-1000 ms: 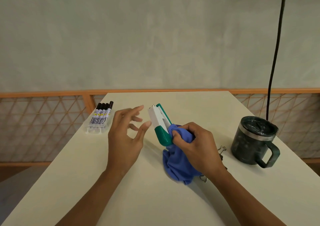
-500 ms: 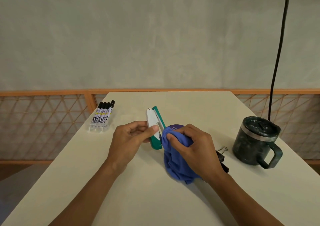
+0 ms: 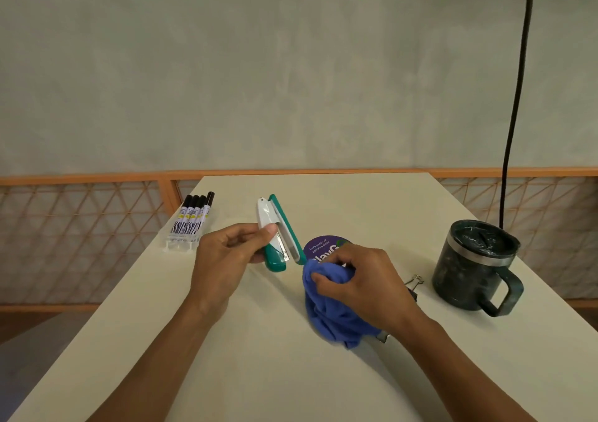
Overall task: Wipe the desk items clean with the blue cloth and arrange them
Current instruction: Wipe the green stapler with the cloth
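CHANGE: stapler (image 3: 277, 232) passed from right hand (image 3: 365, 281) to left hand (image 3: 226, 255), whose grip clamped round it above middle of bench (image 3: 259, 373), hinged apart | right grip stayed bunched on blue cloth (image 3: 333, 316), just beside stapler | MEANING: wipe likely resuming on newly exposed faces; arranging still ahead.

Single view: a head-worn wide-angle camera, positioned above the near end of the cream rectangular tabletop (image 3: 356, 201), facing forward and tilted downward. Both forearms enter from the bottom edge of the frame. The left hand (image 3: 226, 253) and right hand (image 3: 365, 279) lie close to the lens, just below frame centre. The far table edge sits near mid-height. Beyond it, the orange wooden lattice railing (image 3: 81, 243) and pale grey plaster wall (image 3: 291, 65) fill the upper half
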The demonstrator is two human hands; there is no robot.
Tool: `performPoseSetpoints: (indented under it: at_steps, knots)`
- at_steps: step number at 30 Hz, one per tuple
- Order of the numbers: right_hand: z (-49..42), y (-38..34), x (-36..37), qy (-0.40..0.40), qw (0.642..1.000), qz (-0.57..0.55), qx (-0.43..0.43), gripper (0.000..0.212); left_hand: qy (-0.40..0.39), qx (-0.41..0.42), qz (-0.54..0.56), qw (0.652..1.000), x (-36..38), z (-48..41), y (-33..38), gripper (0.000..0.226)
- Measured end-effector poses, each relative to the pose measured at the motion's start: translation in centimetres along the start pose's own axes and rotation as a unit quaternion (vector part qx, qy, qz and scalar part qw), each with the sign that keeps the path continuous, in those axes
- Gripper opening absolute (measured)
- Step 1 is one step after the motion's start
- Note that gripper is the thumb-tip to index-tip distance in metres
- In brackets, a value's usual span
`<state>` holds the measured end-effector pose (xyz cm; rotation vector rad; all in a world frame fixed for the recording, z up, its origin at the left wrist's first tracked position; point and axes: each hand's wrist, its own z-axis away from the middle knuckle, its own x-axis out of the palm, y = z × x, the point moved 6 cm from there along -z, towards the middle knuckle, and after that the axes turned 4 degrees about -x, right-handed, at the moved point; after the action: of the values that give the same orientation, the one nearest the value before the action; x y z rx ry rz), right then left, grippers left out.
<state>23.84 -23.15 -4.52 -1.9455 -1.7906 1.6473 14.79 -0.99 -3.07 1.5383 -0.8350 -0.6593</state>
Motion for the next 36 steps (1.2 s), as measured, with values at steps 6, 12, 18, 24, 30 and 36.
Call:
performPoseSetpoints:
  at_steps: [6, 12, 18, 24, 30, 36]
  knots:
    - [0.2, 1.0, -0.1, -0.153, 0.988, -0.017, 0.031, 0.017, 0.010, -0.018, -0.033, 0.999, -1.1, -0.5, -0.2, 0.028]
    - [0.4, 1.1, -0.3, -0.110, 0.993, -0.028, 0.027, 0.033, 0.054, -0.037, -0.123, 0.990, -1.5, -2.6, -0.6, 0.036]
    - [0.4, 1.0, 0.1, -0.041, 0.998, 0.030, -0.036, 0.050, 0.048, -0.019, -0.353, 0.934, 1.2, -7.3, 0.7, 0.039]
    - [0.5, 1.3, 0.3, -0.005, 0.997, 0.043, -0.059, 0.050, 0.050, -0.014, -0.514, 0.856, 4.8, -9.8, -0.5, 0.053]
    - [0.4, 1.8, 0.4, 0.003, 0.997, 0.044, -0.060, 0.051, 0.063, -0.013, -0.516, 0.854, 4.3, -9.7, -2.3, 0.056]
    - [0.4, 1.7, 0.4, 0.008, 0.997, 0.042, -0.069, 0.049, 0.081, 0.034, -0.448, 0.890, 3.1, -5.7, -2.1, 0.073]
